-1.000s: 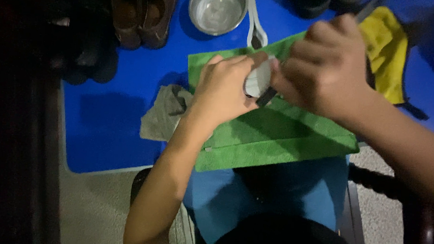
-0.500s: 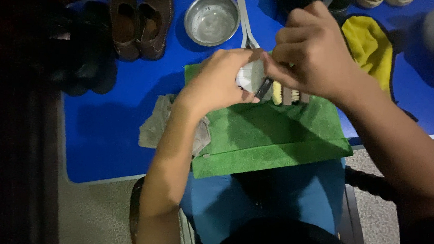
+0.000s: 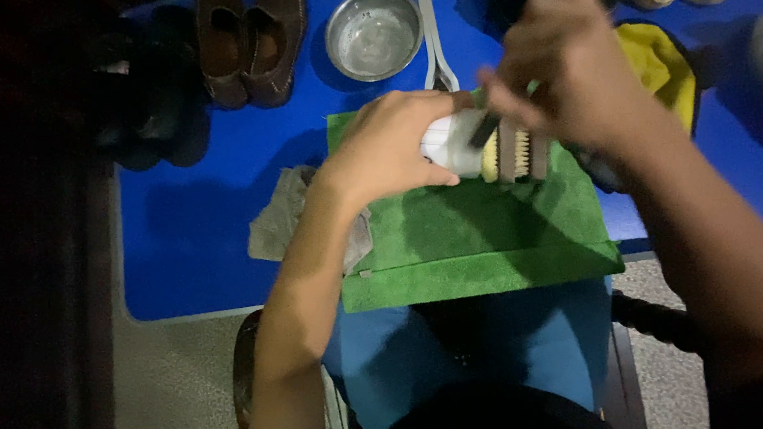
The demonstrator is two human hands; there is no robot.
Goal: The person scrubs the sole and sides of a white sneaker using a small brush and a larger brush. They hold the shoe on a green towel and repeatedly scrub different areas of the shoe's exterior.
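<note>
Left hand (image 3: 393, 146) grip closed round white tube (image 3: 450, 145); right hand (image 3: 568, 72) pinching cap.

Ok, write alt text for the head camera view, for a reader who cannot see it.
Seen from above, a person's left hand grips a small white object over a green towel while the right hand works at it, a wooden brush just beside. Around them on a blue mat lie brown shoes, a metal bowl, a grey rag and a yellow cloth.

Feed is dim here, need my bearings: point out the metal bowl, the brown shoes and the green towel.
metal bowl (image 3: 374, 34), head view, on its inner bottom.
brown shoes (image 3: 248, 37), head view, where the pair meets.
green towel (image 3: 483, 236), head view, on its bare middle.
</note>
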